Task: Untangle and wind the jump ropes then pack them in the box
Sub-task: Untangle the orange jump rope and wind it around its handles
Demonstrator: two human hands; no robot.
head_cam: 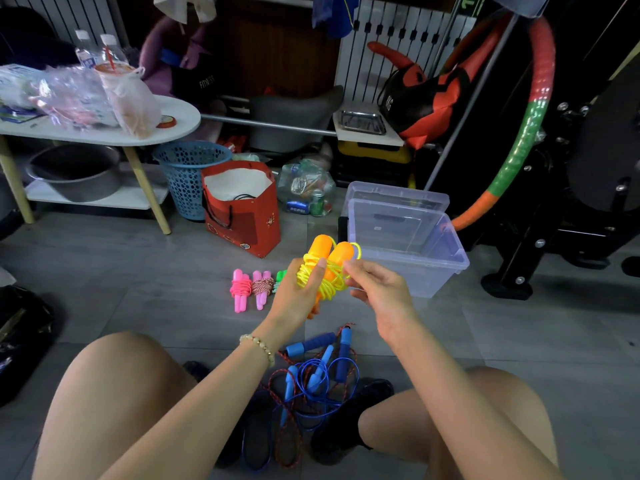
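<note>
Holding the jump rope with two orange plastic handles (333,252) upright in front of me, I have my left hand (294,296) wrapped round the bundle, with my fingers curled over the thin yellow cord (327,289) that is wound about the handles. My right hand (379,289) pinches a strand of that cord at the bundle's right side, between thumb and fingertips.

Just beyond my hands the clear plastic storage box (415,270) sits open on the grey tiled floor (138,271), its clear lid (394,194) propped behind it.

To the left of my left hand, two wound pink-handled jump ropes (241,289) lie side by side on the floor. A green-handled rope (281,276) beside them is partly hidden by my hand.

Between my knees lies a loose tangle of blue-handled jump ropes (318,372), their blue and red-speckled cords crossing each other.
</note>
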